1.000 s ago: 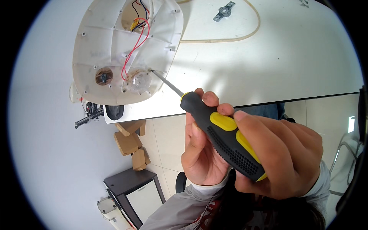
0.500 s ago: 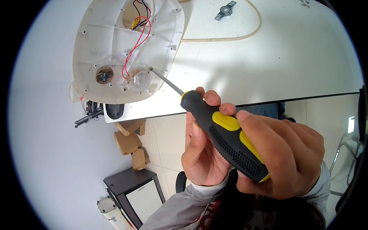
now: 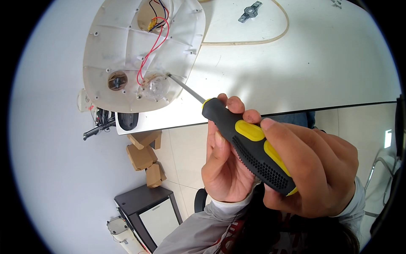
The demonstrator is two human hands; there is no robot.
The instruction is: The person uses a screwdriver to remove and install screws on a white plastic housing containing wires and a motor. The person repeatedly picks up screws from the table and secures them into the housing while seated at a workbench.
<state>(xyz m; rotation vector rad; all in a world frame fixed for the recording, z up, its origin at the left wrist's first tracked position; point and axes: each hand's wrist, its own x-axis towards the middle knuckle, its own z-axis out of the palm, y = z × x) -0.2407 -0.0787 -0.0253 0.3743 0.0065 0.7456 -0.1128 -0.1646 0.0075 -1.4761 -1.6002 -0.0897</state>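
Note:
My right hand [image 3: 317, 165] is wrapped round the rear of a black and yellow screwdriver handle [image 3: 228, 122], and my left hand [image 3: 224, 169] supports its front, fingertips curled about it. The metal shaft [image 3: 186, 89] runs up-left to a screw point [image 3: 168, 75] beside a clear plastic dome [image 3: 155, 86] inside a white plastic shell [image 3: 111, 46]. Red wires [image 3: 148, 57] lead from the dome to a yellow connector with dark wires [image 3: 151, 24] in an opening above. A dark part [image 3: 117, 80] sits in a round hole left of the dome.
The white table [image 3: 338, 72] holds a curved pale-edged piece [image 3: 270, 40], a grey bracket [image 3: 250, 11] and small bits [image 3: 336, 4]. Below are cardboard boxes [image 3: 141, 156], a dark cabinet [image 3: 144, 194] and a metal-framed chair [image 3: 378, 165]; dark cables and rods [image 3: 99, 127] lie at the left.
The screwdriver and both hands have shifted slightly up and to the right. The shell has also moved a little the same way, with the shaft's tip staying at the same screw point.

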